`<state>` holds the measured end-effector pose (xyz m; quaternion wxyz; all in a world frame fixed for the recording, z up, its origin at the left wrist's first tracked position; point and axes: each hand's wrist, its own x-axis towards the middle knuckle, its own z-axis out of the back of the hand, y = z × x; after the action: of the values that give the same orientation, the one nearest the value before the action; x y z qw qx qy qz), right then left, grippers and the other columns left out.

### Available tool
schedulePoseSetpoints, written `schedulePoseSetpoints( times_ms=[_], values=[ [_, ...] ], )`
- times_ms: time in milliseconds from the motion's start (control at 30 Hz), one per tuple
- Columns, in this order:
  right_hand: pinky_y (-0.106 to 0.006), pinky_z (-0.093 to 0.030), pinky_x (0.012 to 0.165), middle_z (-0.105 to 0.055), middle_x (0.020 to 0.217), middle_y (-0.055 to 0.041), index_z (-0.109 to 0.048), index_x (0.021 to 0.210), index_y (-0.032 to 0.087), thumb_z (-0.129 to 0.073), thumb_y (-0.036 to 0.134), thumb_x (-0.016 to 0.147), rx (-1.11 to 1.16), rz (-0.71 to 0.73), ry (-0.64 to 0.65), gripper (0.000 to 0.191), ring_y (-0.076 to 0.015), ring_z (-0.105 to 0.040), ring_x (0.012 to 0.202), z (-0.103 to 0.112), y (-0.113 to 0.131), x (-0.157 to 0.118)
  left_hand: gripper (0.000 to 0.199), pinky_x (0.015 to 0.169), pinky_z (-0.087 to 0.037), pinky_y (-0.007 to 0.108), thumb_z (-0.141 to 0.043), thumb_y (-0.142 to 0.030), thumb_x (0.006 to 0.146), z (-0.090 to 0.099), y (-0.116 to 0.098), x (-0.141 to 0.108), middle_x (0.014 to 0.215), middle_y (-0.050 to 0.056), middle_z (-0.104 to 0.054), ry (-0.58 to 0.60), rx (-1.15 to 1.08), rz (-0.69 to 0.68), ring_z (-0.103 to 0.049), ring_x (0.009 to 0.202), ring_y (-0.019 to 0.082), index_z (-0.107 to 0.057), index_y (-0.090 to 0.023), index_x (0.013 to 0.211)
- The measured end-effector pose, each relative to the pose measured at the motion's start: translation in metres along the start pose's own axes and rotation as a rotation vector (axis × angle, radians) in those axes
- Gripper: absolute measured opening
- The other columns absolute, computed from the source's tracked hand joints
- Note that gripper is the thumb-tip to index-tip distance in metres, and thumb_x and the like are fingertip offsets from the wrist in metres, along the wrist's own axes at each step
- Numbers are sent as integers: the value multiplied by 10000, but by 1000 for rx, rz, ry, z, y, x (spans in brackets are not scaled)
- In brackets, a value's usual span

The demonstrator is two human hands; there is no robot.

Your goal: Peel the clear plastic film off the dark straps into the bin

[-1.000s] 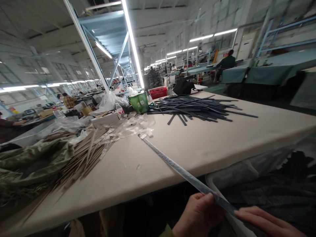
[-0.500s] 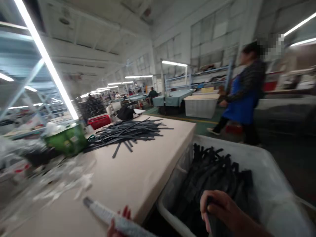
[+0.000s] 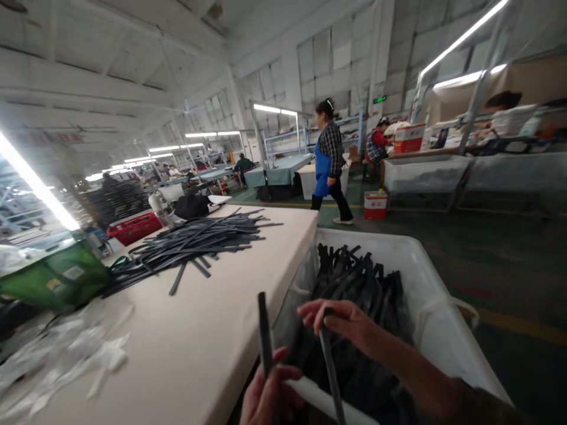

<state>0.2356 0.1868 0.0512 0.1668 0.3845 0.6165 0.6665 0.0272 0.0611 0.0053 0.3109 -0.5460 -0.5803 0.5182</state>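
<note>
Workshop bkgd: high pale ceiling, long rows of tube lights, windows along the wall, workstations going off into the dist. Person in blue apron (image 3: 326,159) & checked shirt is mid-floor, beyond the worktop (image 3: 199,336), side-on to cam, one foot fwd. Another person w/ red sleeves (image 3: 377,143) is farther back on the R side, nr a red/white box on a bench; floor box (image 3: 375,204), also red/white, sits on the green floor below.

Worktop has a pale cover. On its far part: loose strip pile (image 3: 208,236), dark, flat lengths crossing every which way, a few ends poking out twd cam. Black cloth item (image 3: 192,205) just behind pile, red basket (image 3: 135,228) behind it to the L, green bag (image 3: 62,274) at the pile's L end. Clear plastic scraps (image 3: 66,348) spread in front of bag, nr L edge of view.

White bin (image 3: 420,254) stands beside worktop on the R, w/ bundled strips (image 3: 349,274) inside, dark, ends up at the far side.

L hand (image 3: 269,394), low, nr worktop edge: fingers closed round dark strip (image 3: 264,330), top end sticking up, approx upright. R hand (image 3: 348,321), over bin: thumb & index pinch the top of grey strip (image 3: 330,363), which hangs down, slightly tilted, past the bin's near rim. Can't tell if both are 1 pc or 2; lower parts run out of view.
</note>
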Motion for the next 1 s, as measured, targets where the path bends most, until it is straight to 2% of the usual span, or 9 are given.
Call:
schedulePoseSetpoints(
  times_ms=[100,233,333,400,500,600,700,833,1000],
  values=[
    [-406,-431,1042,-582,1410,-97,-768,894,203,-668,445,909,47,7,5,262,-275,-523,1294,-2,-3,12,680,606,-465,251,-641,-702,776,-24,7,-10,919,89,-740,246,112,41,-631,690,170,-670,-156,1180],
    [-403,-468,999,-709,1218,-88,-765,909,210,-658,434,921,161,10,44,248,-245,-644,1135,-8,-4,17,554,734,-491,269,-543,-638,882,-37,1,-15,950,87,-730,326,246,83,-638,824,197,-708,-158,1102],
    [-361,-496,941,-759,1062,-75,-769,900,199,-666,442,913,83,41,-16,265,-217,-679,1019,-18,0,17,549,816,-504,302,-529,-614,898,-36,-7,-13,1072,93,-718,286,234,36,-644,947,233,-665,-180,1206],
    [-331,-516,885,-759,1050,-70,-770,893,193,-667,449,909,24,54,-57,276,-199,-682,955,-26,3,17,569,831,-506,315,-568,-606,877,-36,-9,-9,1140,97,-705,233,209,-49,-641,989,246,-630,-193,1265],
    [-284,-545,741,-754,1060,-65,-769,906,195,-664,469,901,66,22,-72,293,-173,-682,836,-38,2,16,495,811,-493,306,-622,-556,861,-38,-7,-4,990,86,-742,178,196,-120,-651,898,224,-689,-167,1161],
    [-309,-548,795,-764,1008,-74,-776,909,187,-680,475,887,158,-17,-77,305,-195,-691,891,-42,-3,14,418,802,-481,297,-636,-532,857,-39,3,-4,840,61,-752,131,185,-115,-650,821,204,-742,-165,1026],
    [-361,-511,921,-775,966,-68,-786,892,198,-691,458,889,201,5,-146,277,-216,-693,960,-36,-2,11,378,818,-475,293,-638,-529,851,-36,21,-11,853,55,-755,134,249,-110,-651,844,209,-768,-180,915],
    [-382,-492,957,-782,899,-42,-792,867,226,-718,437,874,197,100,-308,223,-216,-705,917,-17,11,5,395,790,-480,290,-615,-536,857,-34,50,-22,852,60,-739,152,360,-108,-641,851,220,-768,-173,848],
    [-395,-525,928,-779,876,-26,-783,847,244,-750,463,839,120,191,-393,222,-221,-715,890,9,38,3,352,810,-501,301,-635,-484,853,-35,60,-25,909,70,-734,154,442,-145,-653,869,227,-741,-169,967]
  ],
)
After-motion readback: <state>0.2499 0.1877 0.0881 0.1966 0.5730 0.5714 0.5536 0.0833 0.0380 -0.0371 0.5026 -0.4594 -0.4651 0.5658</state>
